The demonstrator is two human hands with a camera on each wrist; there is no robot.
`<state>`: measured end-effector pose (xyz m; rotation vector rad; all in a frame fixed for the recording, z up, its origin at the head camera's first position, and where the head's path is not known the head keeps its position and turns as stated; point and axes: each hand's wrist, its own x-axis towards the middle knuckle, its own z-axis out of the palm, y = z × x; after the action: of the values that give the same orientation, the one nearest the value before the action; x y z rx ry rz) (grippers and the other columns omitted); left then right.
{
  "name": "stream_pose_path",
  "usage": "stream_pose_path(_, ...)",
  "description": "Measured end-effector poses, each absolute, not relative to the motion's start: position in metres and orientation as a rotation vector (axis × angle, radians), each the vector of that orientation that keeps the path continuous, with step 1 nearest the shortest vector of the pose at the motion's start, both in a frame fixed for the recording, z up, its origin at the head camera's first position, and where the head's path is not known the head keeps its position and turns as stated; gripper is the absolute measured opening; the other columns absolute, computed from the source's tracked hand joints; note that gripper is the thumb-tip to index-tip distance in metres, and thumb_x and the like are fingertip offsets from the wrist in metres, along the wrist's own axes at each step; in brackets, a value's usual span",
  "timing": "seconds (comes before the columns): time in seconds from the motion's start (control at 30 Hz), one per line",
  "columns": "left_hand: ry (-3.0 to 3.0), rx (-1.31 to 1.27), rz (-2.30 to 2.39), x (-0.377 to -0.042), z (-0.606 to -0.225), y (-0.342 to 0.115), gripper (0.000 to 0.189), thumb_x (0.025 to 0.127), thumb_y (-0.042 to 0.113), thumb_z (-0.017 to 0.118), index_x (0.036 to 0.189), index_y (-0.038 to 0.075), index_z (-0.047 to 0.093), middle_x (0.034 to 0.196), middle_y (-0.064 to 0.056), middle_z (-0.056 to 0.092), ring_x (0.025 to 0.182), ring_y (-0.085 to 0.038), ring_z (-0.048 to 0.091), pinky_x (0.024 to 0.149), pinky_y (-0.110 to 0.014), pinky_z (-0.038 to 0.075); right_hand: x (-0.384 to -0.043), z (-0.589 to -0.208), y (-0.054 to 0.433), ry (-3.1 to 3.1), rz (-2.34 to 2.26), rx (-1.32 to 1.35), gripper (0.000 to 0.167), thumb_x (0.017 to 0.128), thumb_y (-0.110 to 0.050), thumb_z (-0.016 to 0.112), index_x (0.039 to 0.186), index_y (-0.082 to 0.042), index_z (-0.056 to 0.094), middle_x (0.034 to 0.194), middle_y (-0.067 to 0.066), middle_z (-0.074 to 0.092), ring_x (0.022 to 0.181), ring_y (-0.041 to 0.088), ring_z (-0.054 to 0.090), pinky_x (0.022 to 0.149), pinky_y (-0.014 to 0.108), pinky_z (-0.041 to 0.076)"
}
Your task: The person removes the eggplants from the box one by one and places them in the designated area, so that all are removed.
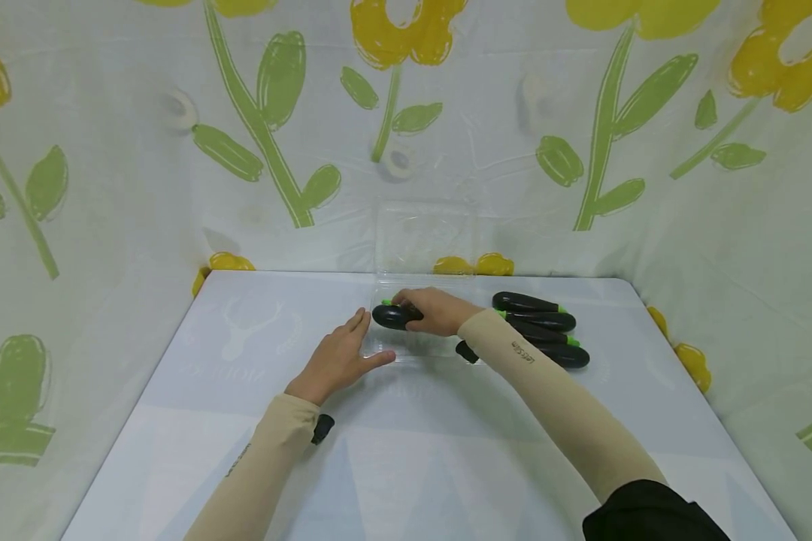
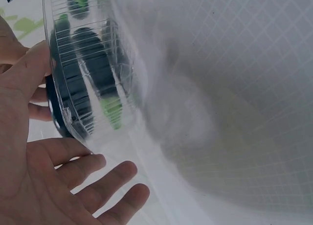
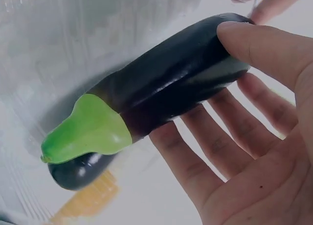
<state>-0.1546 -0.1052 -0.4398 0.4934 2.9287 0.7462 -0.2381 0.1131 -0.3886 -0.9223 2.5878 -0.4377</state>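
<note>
My right hand [image 1: 440, 309] holds a dark eggplant [image 3: 171, 76] with a green cap, thumb on one side and fingers on the other. It is over a clear plastic box [image 1: 440, 347], and a second eggplant [image 3: 78, 171] lies beneath it, mostly covered. At the box's left side is my left hand [image 1: 338, 355], thumb spread and fingers fairly straight. In the left wrist view its fingertips are right at the box's ribbed wall [image 2: 73, 44], through which dark eggplants show.
The box's clear lid [image 1: 425, 237] stands up behind it against the flowered curtain [image 1: 487, 150]. Several more eggplants [image 1: 528, 302] lie side by side on the white table [image 1: 406, 451], right of the box. A black wrist camera [image 1: 322, 428] sits at the left wrist.
</note>
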Motion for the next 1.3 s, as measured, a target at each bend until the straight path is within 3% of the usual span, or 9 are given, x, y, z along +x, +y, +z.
stream_pose_path(0.57,2.935,0.486,0.754,-0.155,-0.441,-0.105,0.101,0.091,0.065,0.064,0.157,-0.003,0.028,0.164,-0.02,0.024,0.144,-0.042,0.037,0.116,-0.054,0.034,-0.214,-0.358,0.15,2.762,-0.433,-1.065,0.05,0.098,-0.019,0.07,0.146,-0.019,0.055,0.144,0.001,0.057,0.132,0.02,0.053,0.11,0.041,0.044)
stream_pose_path(0.87,2.929,0.476,0.742,-0.155,-0.442,-0.105,0.1,0.092,0.064,0.063,0.158,-0.002,0.027,0.165,-0.019,0.022,0.144,-0.042,0.035,0.116,-0.054,0.033,-0.199,-0.346,0.183,2.93,-0.597,-1.252,0.055,0.095,-0.017,0.074,0.146,-0.025,0.054,0.14,0.004,0.058,0.122,0.022,0.059,0.101,0.042,0.052)
stream_pose_path(1.3,2.93,0.472,0.729,-0.154,-0.443,-0.104,0.102,0.091,0.067,0.061,0.158,-0.002,0.026,0.165,-0.019,0.022,0.146,-0.041,0.033,0.117,-0.055,0.032,-0.168,-0.351,0.237,3.102,-0.768,-1.259,0.06,0.091,-0.012,0.078,0.146,-0.022,0.056,0.139,0.004,0.059,0.126,0.023,0.057,0.098,0.042,0.053)
